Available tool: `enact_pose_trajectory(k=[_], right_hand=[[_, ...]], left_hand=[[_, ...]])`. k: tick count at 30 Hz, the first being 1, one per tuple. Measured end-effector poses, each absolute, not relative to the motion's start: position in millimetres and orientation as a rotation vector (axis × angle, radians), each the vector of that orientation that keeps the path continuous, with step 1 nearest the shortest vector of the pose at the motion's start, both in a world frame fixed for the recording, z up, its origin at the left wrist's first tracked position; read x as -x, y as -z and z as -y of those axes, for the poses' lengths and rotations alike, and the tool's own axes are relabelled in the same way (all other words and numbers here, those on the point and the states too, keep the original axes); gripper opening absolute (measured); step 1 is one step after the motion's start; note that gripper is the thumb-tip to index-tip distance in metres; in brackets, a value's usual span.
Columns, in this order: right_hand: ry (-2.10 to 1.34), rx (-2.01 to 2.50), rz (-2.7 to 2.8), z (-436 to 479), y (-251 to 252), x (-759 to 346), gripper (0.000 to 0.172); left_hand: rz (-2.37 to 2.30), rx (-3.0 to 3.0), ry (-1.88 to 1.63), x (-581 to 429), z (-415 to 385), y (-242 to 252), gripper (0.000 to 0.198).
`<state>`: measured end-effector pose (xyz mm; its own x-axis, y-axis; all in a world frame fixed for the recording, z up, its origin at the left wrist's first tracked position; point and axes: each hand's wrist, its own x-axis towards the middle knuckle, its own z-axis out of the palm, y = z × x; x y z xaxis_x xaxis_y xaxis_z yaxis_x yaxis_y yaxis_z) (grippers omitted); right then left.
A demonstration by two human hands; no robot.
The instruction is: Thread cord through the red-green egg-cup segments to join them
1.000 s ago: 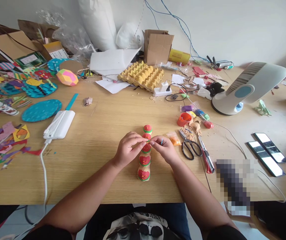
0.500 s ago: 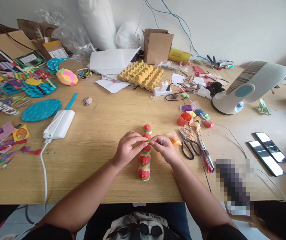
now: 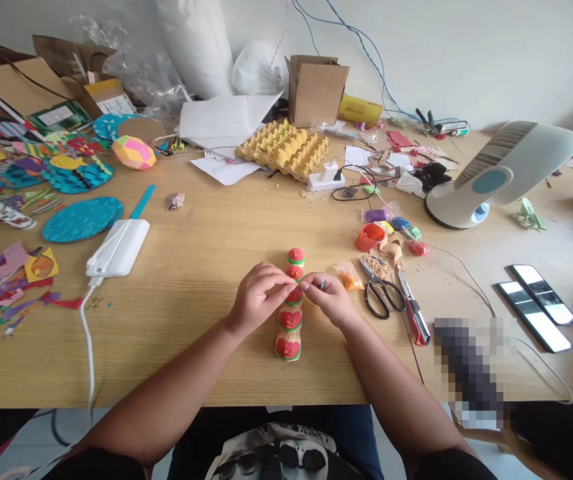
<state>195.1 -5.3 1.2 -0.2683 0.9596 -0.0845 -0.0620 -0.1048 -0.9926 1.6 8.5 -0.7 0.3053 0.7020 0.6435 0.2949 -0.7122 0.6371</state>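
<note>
Since the earlier frame, the hands are shifting slightly at most, and the row of red-topped figures (image 3: 290,321) is keeping its place.

Left hand (image 3: 257,295): reaching in over the row, thumb and forefinger drawing nearly together, the other fingers bending loosely. Right hand (image 3: 329,297): meeting it from the opposite side, thumb and forefinger closing toward each other, a small blue piece (image 3: 323,284) showing at its fingers. Whatever the fingertips are pinching is appearing too small to tell.

Figures, five: standing in line on the worktop (image 3: 181,280), running away from the person; green bands are circling them, and yellow eyes are showing on the nearer ones. The third is sitting partly behind the fingers.

Right of the hands: an orange packet (image 3: 349,276) is lying near the scissors (image 3: 385,295); a cutter knife (image 3: 413,303) is resting just beside them; a red cup (image 3: 369,237) is standing beyond.

Left: a white power bank (image 3: 121,249) is lying near a blue oval (image 3: 82,220).

Rear: a yellow egg tray (image 3: 283,152) is resting before a cardboard box (image 3: 317,95).
</note>
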Motion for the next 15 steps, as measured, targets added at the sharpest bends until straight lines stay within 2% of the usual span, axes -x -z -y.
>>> enact_pose_trajectory(k=[6, 15], right_hand=[[-1.514, 1.09, 1.285, 5.4, -2.2, -196.0, 0.047], [-1.511, 1.093, 1.264, 5.2, 0.0, -195.6, 0.046]], left_hand=[[-0.876, -2.198, -1.383, -2.0, -9.3, 3.2, 0.012], [-0.891, -2.162, -1.359, -1.9, -8.9, 4.1, 0.001]])
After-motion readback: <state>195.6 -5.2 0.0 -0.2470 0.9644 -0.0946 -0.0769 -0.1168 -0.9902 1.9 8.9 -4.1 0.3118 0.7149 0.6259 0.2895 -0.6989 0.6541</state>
